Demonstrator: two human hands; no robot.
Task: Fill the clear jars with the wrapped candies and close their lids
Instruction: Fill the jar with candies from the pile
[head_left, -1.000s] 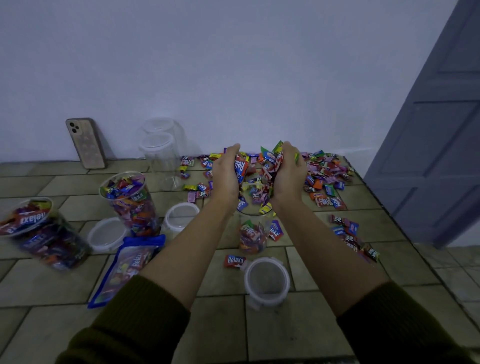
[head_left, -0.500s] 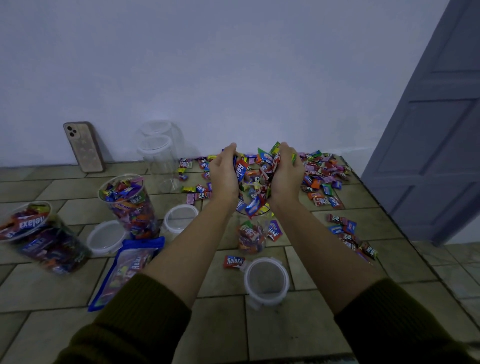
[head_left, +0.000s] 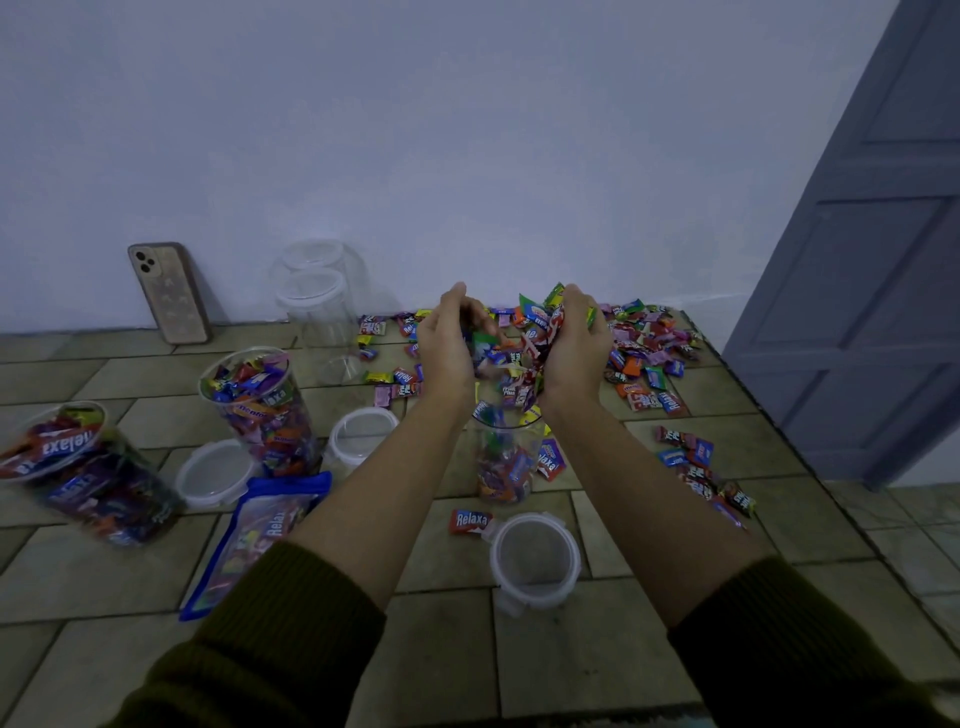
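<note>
Left hand (head_left: 441, 348): cupping one side of a handful of wrapped candies (head_left: 527, 332), fingers curling inward and palm facing the other hand.
Right hand (head_left: 576, 353): curling round the other side of the handful, with the larger share lying against its palm.
Why held so: the two palms are forming a chute just above the open jar (head_left: 506, 462) at centre frame, so the candies are likely dropping in rather than scattering.
Open jar: standing upright on the tiled floor (head_left: 597, 649), just below the wrists and partly filled.
Lid (head_left: 535, 558): lying just below that jar, lower centre, probably kept near for closing.
Filled jars (head_left: 260, 405): sitting at left, with two more lids (head_left: 215, 473) lying beside them.
Empty jars (head_left: 317, 312): waiting by the wall, upper left of centre.
Candy pile (head_left: 644, 348): lying right of centre, just behind the hands, which is probably why scooping needs only a short reach.
Hard to make out: the wrists are hiding the open jar's rim, and the candies between the palms are blurring — some may be falling. The left-edge jar (head_left: 78, 467) is smeared, so lidded or not cannot be told. The farther empty jar is mostly hiding behind the nearer one.
</note>
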